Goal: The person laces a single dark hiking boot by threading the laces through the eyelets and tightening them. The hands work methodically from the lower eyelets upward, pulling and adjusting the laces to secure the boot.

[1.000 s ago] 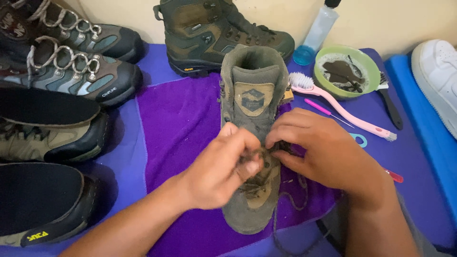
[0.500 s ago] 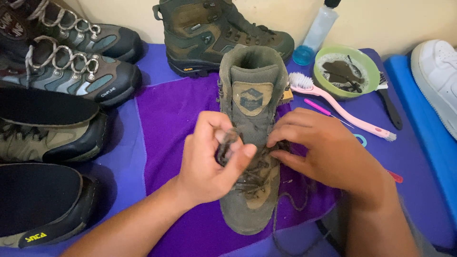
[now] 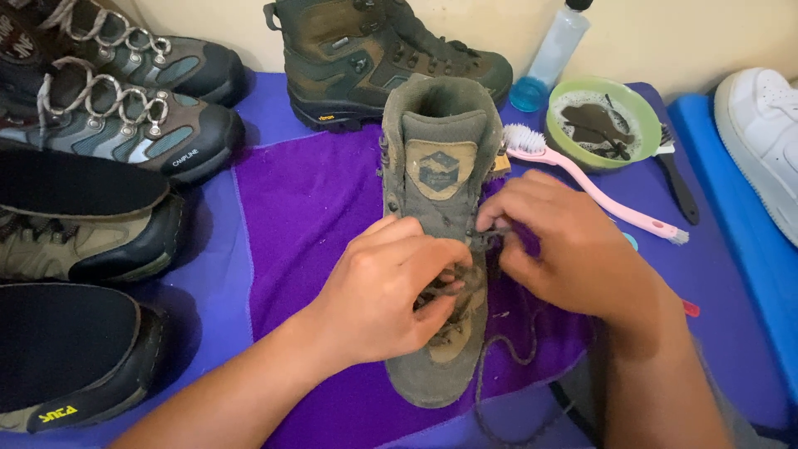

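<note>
An olive-brown hiking boot [image 3: 436, 166] lies toe toward me on a purple cloth [image 3: 307, 208]. My left hand [image 3: 382, 291] rests over the middle of the boot, its fingers pinched on the dark shoelace [image 3: 499, 349] at the eyelets. My right hand [image 3: 565, 249] sits at the boot's right side and pinches the same lace near the upper eyelets. Loose lace trails off the boot's right side onto the cloth. The lace's crossing under my fingers is hidden.
Several other boots line the left side [image 3: 108, 141] and one stands at the back [image 3: 374, 58]. A pink brush [image 3: 582, 183], a green bowl of dirty water [image 3: 603, 125], a clear bottle [image 3: 553, 54], a black brush [image 3: 677, 187] and a white shoe [image 3: 765, 133] lie to the right.
My left hand rose up the boot with the lace, then came back down to the middle eyelets. My right hand stayed at the boot's right side.
</note>
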